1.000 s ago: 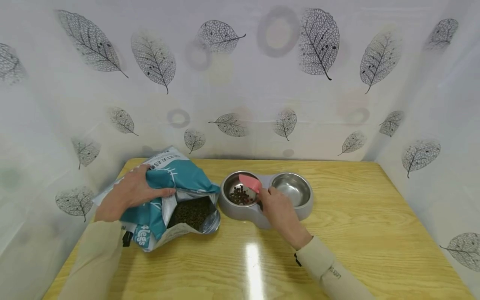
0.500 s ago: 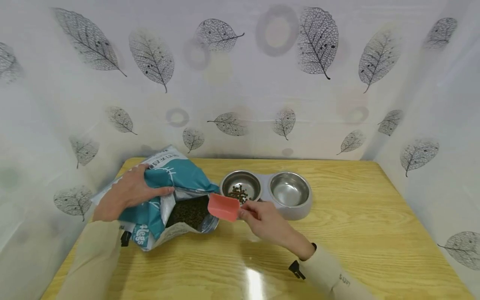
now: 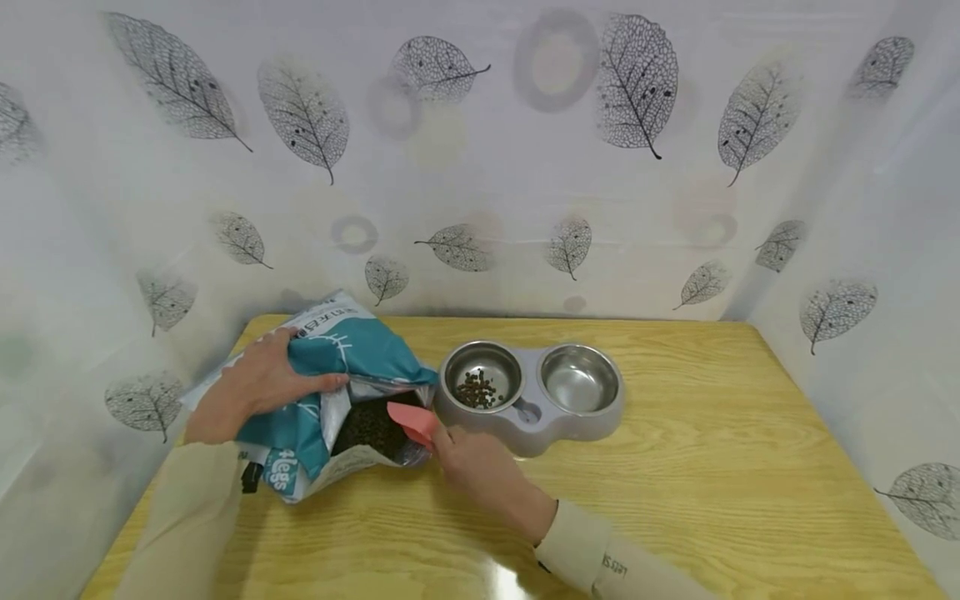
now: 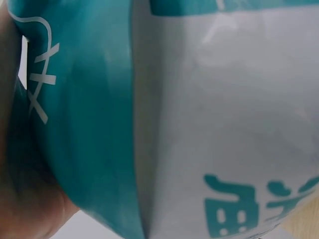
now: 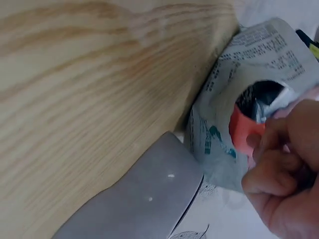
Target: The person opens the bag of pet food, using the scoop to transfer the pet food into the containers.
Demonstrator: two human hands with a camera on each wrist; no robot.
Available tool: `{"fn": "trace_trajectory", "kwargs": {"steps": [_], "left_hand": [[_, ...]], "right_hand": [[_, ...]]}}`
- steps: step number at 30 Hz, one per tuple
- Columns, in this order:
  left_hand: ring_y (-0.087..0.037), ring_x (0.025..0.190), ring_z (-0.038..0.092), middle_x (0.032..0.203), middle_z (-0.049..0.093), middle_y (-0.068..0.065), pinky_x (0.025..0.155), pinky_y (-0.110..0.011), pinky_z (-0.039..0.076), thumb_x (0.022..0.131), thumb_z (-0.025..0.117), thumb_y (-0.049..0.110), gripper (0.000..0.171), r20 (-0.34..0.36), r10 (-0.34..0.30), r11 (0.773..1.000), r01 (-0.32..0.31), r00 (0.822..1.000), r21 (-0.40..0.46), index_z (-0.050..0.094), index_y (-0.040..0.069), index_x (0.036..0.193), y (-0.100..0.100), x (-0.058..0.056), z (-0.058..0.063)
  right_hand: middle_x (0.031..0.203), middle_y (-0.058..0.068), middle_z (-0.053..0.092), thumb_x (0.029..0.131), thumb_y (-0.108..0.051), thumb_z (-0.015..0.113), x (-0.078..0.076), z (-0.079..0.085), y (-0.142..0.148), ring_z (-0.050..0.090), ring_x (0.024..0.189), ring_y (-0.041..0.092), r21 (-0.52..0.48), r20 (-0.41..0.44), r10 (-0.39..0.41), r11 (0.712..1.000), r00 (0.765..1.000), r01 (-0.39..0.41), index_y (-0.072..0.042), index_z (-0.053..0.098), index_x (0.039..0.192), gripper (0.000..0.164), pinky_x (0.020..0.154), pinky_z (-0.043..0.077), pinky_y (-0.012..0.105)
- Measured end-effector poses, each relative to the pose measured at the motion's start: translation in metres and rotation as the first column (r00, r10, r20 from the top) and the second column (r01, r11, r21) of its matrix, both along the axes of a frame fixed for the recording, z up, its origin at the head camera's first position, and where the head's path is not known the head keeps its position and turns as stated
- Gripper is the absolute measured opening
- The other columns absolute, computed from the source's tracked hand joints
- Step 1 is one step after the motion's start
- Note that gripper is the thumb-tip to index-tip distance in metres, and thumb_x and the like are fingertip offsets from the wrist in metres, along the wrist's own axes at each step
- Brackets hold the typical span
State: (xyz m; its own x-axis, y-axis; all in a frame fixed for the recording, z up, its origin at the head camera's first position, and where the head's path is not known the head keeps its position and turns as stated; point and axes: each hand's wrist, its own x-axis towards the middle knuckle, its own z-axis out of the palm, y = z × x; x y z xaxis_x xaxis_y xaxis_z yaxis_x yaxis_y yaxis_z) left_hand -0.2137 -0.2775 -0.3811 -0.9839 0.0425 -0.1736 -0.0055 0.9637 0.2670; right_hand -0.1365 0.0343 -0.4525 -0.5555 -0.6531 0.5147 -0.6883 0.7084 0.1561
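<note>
A teal and white bag of pet food [image 3: 367, 346] lies tilted at the left, its mouth facing the front right and brown kibble [image 3: 371, 429] showing inside. My left hand [image 3: 258, 387] grips the bag's upper side, thumb stretched toward the opening; in the left wrist view the bag's surface [image 4: 224, 109] fills most of the frame. A pink scoop [image 3: 411, 421] is at the bag's mouth, its front end inside. My right hand [image 3: 487, 475] pinches the scoop's handle, and the right wrist view shows the curled fingers [image 5: 271, 174] there. Whether the scoop holds kibble is hidden.
A grey double bowl stand [image 3: 532, 429] stands right of the bag. Its left steel bowl [image 3: 487, 358] has a little kibble; the right steel bowl [image 3: 579, 379] is bare. All sit on a wooden table [image 3: 712, 433] before a leaf-patterned curtain [image 3: 480, 183].
My right hand has brought the scoop from over the left bowl leftward and down into the bag's mouth. The kibble in that bowl stays. My left hand and the bag have barely moved.
</note>
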Motion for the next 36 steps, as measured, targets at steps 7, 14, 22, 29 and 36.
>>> {"fn": "trace_trajectory", "kwargs": {"steps": [7,14,22,29,36], "left_hand": [[-0.055,0.127,0.032,0.146,0.026,-0.036,0.089,-0.072,0.035,0.063,0.049,0.090,0.132,0.005,-0.002,1.000,0.002,1.000,0.005,0.014,-0.003,0.149,0.000,0.002,-0.001],[-0.055,0.128,0.032,0.146,0.027,-0.036,0.094,-0.070,0.034,0.064,0.049,0.089,0.131,-0.004,-0.007,1.000,0.007,1.000,0.018,0.014,-0.004,0.149,-0.002,0.001,0.001],[-0.056,0.127,0.031,0.145,0.027,-0.036,0.094,-0.070,0.034,0.064,0.049,0.089,0.131,-0.001,-0.011,1.000,0.011,1.000,0.012,0.014,-0.004,0.149,0.000,0.000,-0.001],[-0.056,0.128,0.031,0.145,0.027,-0.037,0.098,-0.069,0.033,0.065,0.050,0.087,0.131,-0.009,-0.024,0.999,0.024,1.000,0.030,0.014,-0.008,0.148,0.000,-0.002,0.002],[-0.056,0.126,0.032,0.144,0.027,-0.037,0.094,-0.070,0.035,0.064,0.049,0.089,0.132,0.004,-0.012,1.000,0.012,1.000,0.021,0.013,-0.006,0.148,0.001,-0.001,0.000]], "right_hand": [[0.067,-0.002,0.057,0.083,-0.012,0.063,0.004,-0.006,-0.020,0.057,0.055,0.012,0.083,0.086,-0.116,0.991,0.990,0.108,-0.011,0.055,0.082,0.008,0.042,0.044,0.026],[0.054,-0.006,0.049,0.093,-0.019,0.057,-0.004,-0.002,-0.025,0.046,0.048,0.005,-0.248,0.588,0.006,0.953,0.809,0.173,-0.013,0.056,0.067,0.027,0.043,0.036,0.020],[0.058,-0.001,0.060,0.095,-0.023,0.055,-0.007,0.002,-0.015,0.037,0.045,0.003,-0.415,0.862,0.212,0.818,0.461,0.398,-0.009,0.073,0.076,0.030,0.042,0.030,0.019],[0.048,-0.003,0.036,0.097,-0.025,0.053,-0.005,0.001,-0.005,0.025,0.036,0.007,-0.466,0.842,0.532,0.638,0.087,0.613,0.011,0.066,0.090,0.039,0.033,0.022,0.021],[0.050,-0.006,0.031,0.099,-0.022,0.050,-0.004,0.001,0.005,0.020,0.037,0.004,-0.450,0.744,0.665,0.570,-0.064,0.687,0.013,0.060,0.095,0.036,0.035,0.017,0.021]]}}
